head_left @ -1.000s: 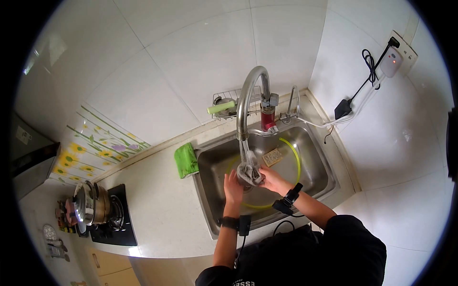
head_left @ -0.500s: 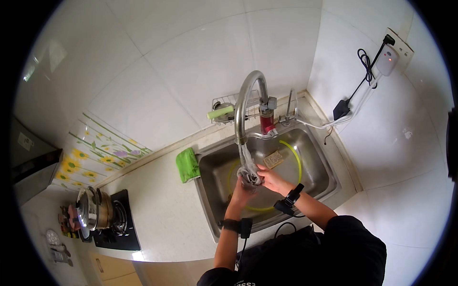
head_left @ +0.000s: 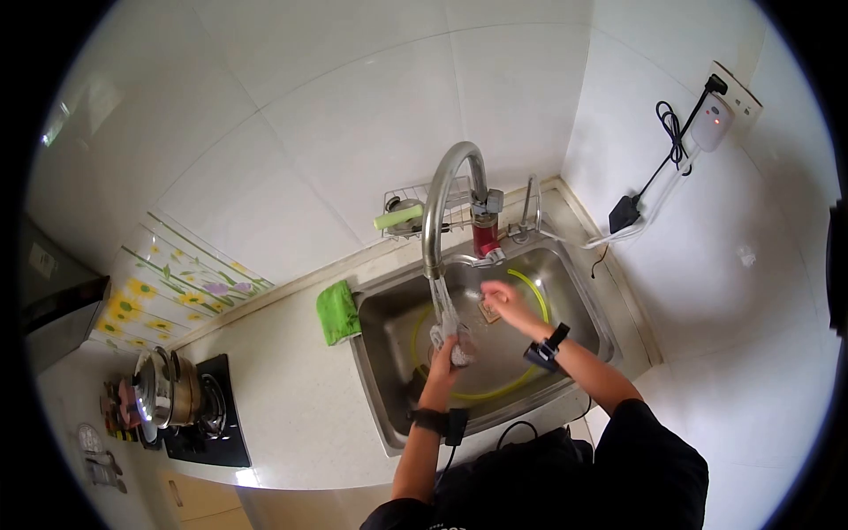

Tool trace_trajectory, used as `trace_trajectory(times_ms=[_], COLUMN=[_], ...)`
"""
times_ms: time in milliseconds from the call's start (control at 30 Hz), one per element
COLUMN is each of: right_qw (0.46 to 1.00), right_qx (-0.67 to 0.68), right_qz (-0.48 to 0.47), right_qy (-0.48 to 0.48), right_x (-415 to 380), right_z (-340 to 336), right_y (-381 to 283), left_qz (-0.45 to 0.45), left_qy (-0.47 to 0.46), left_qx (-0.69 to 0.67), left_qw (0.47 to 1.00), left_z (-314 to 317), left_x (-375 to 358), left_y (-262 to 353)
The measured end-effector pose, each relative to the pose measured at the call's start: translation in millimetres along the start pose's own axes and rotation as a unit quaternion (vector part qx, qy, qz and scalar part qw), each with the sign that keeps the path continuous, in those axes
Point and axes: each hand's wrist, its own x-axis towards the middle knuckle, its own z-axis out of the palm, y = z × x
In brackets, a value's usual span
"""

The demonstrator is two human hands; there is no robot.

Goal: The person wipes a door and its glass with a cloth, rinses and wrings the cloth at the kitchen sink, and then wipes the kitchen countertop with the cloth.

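My left hand [head_left: 444,358] is closed around a clear, rounded glass cup [head_left: 463,350], under the water running from the curved metal faucet [head_left: 433,230]. Water and glare blur the cup's outline. Over the sink [head_left: 375,380], to the right of the stream, my right hand [head_left: 505,302] is apart from the cup. Its fingers look loosely apart, slightly smeared by motion, with nothing visible in them. Just beneath that hand lies a small beige rectangular piece [head_left: 488,311], partly covered. A yellow-green hose [head_left: 521,380] curves around the basin floor.
A green cloth [head_left: 338,314] lies at the sink's left edge. Behind the sink, a wire rack [head_left: 415,231] holds an item with a pale green handle [head_left: 398,217]. A pot [head_left: 168,389] stands on the stove at left. Cables [head_left: 658,177] hang along the right wall.
My right hand has let go of the cup and moved up and right, away from the stream. My left hand keeps holding the cup under the water. The view has shifted slightly.
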Motion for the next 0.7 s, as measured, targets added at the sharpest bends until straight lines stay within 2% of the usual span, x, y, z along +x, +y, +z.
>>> trace_trajectory(times_ms=[33,133,233,333,433,533,633,700], right_qw=[0.993,0.961,0.937,0.944,0.94,0.944,0.953,0.977], right_qx=[-0.082,-0.204,-0.275,-0.271,-0.318,-0.279,-0.245,-0.148], right_qz=[-0.079,-0.174,-0.213,-0.186,-0.124,-0.171,-0.162,-0.135], right_qy=[0.042,0.068,0.012,-0.039,-0.006,0.029,0.071,0.072], right_x=[11,31,46,49,45,55,57,60], right_z=[-7,-19,-22,-19,-15,-14,-18,-22], right_y=[-10,-46,-41,-42,-53,-43,-38,-34], left_qz=[0.0,0.005,0.007,0.012,0.019,0.017,0.013,0.006], left_qy=[-0.016,-0.027,-0.029,-0.034,-0.055,-0.062,-0.051,-0.051], left_qx=[0.011,0.048,0.053,0.042,0.048,0.07,0.07,0.061], left_qw=[1.0,0.998,0.998,0.998,0.997,0.996,0.996,0.997], left_z=[-3,0,0,-2,-5,-6,-11,-15], left_x=[-3,-19,-31,-40,-46,-49,-51,-52], left_y=[1,8,12,13,14,14,15,12])
